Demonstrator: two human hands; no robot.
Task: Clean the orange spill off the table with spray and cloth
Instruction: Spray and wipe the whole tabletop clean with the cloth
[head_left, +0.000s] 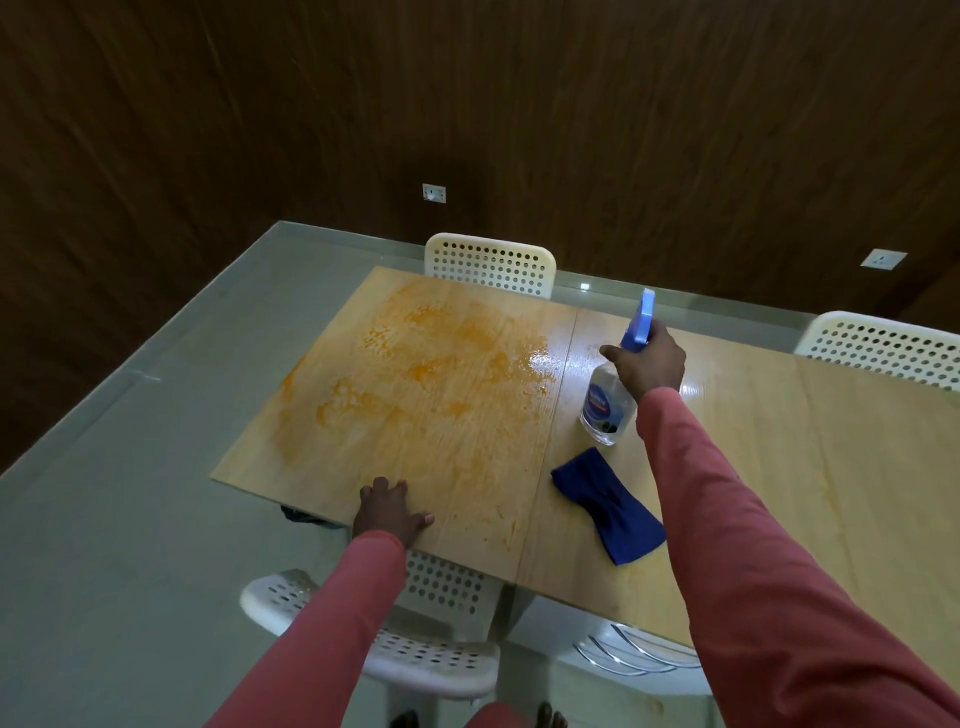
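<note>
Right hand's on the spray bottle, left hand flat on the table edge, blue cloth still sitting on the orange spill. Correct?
Not quite. In the head view the blue cloth lies on clean table, beside the orange spill. Right hand does grip the spray bottle; left hand rests flat.

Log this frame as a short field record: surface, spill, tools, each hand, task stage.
surface: wooden table
spill: orange smear across the table's left part, a wet shiny patch at its right edge
spray bottle: clear, blue trigger head, gripped by right hand
cloth: blue, crumpled, lying on the table near the bottle, untouched
left hand: flat on the table's near edge
stage: spraying; wiping not yet begun
</note>
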